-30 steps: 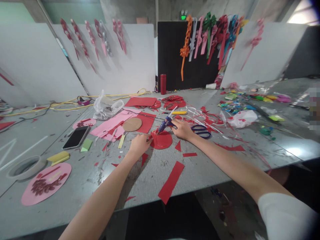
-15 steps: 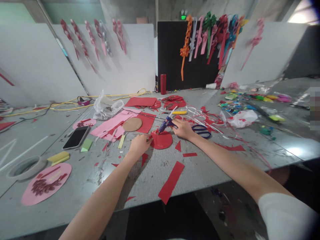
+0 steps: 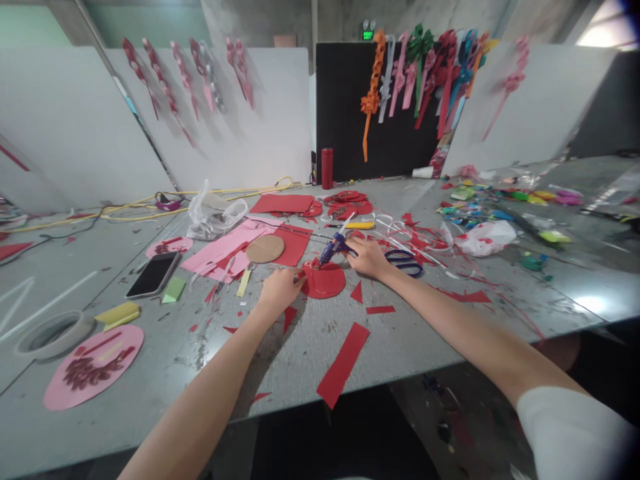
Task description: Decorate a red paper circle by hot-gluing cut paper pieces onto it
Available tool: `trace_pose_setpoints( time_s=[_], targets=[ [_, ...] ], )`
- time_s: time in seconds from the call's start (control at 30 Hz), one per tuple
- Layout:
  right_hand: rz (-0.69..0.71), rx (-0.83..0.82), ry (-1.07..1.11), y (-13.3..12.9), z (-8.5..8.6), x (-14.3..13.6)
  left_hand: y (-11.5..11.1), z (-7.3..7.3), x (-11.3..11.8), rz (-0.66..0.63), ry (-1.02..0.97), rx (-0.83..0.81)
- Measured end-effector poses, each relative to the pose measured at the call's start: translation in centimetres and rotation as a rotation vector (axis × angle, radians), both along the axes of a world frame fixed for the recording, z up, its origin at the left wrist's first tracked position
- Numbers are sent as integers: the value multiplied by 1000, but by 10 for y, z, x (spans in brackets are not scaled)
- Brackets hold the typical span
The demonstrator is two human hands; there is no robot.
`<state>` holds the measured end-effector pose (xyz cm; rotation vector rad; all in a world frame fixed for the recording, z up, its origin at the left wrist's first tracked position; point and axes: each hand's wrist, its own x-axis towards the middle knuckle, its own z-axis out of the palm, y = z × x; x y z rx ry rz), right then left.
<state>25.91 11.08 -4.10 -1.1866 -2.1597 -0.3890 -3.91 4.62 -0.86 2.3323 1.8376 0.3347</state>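
Observation:
A blue hot glue gun [image 3: 330, 251] with a white glue stick at its back is in my right hand [image 3: 369, 258], fingers wrapped round its handle. Its nozzle points down at the upper part of a red paper disc [image 3: 324, 283] on the table. My left hand [image 3: 281, 288] pinches the disc's left edge, its fingertips partly hidden. Small red pieces sit near the disc's top, too small to make out. Just behind my left hand lies a brown cardboard disc [image 3: 265, 249]. Blue-handled scissors [image 3: 407, 267] rest to the right of my right hand.
Around the work lie red paper strips [image 3: 343, 365], pink sheets [image 3: 227, 247], a phone [image 3: 153, 274], a roll of tape [image 3: 54, 335] and a pink paper oval [image 3: 100, 383]. A yellow cutter [image 3: 360, 225], white ribbons and a red bottle [image 3: 327, 169] are farther back.
Almost nothing differs. The glue gun's nozzle stays over the red disc, and both hands hold practically the same positions.

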Motion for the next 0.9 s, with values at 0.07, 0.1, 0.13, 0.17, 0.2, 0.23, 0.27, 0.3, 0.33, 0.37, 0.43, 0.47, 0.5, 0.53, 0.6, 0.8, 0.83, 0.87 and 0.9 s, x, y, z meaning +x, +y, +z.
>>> trace_pose_setpoints(
  time_s=[0.07, 0.1, 0.13, 0.17, 0.2, 0.23, 0.27, 0.3, 0.33, 0.37, 0.43, 0.47, 0.5, 0.53, 0.6, 0.8, 0.83, 0.87, 0.9],
  targets=[
    [3, -11, 9, 1, -1, 1, 0, 0, 0, -3, 5, -1],
    [5, -15, 20, 1, -2, 1, 0, 1, 0, -3, 6, -1],
    [8, -19, 39, 2, -3, 1, 0, 0, 0, -4, 6, 0],
    [13, -26, 66, 2, -3, 1, 0, 0, 0, -2, 4, 1],
    [22, -35, 101, 3, -3, 1, 0, 0, 0, 0, 2, 0],
    [33, -44, 141, 4, -3, 1, 0, 0, 0, 1, 0, -1],
    [44, -55, 183, 5, -3, 0, 1, -1, 0, 2, 0, -1],
    [53, -66, 222, 5, -2, 0, 1, -1, 0, 1, 0, -2],
    [59, -79, 257, 6, -1, 0, 1, -1, 0, 2, 2, -3],
    [60, -92, 287, 7, -1, 0, 1, -1, 0, 5, 3, -4],
    [52, -116, 335, 9, 0, 0, 1, -1, -1, 3, 2, -8],
    [47, -128, 356, 10, -1, 1, 2, -1, -1, -1, 1, -8],
    [43, -139, 378, 12, -2, 1, 2, 0, -1, -8, 0, -8],
    [39, -148, 400, 13, -3, 2, 2, 0, -2, -16, -1, -9],
    [31, -162, 430, 15, -5, 3, 1, 1, -2, -26, -1, -12],
    [11, -141, 389, 20, -7, 4, -1, 3, -2, -10, -37, -24],
    [17, -128, 380, 20, -7, 5, 0, 4, -3, -13, -56, -24],
    [24, -117, 373, 21, -6, 5, 0, 4, -3, -20, -77, -22],
    [27, -109, 367, 22, -7, 5, 1, 4, -4, -25, -98, -17]
  ],
)
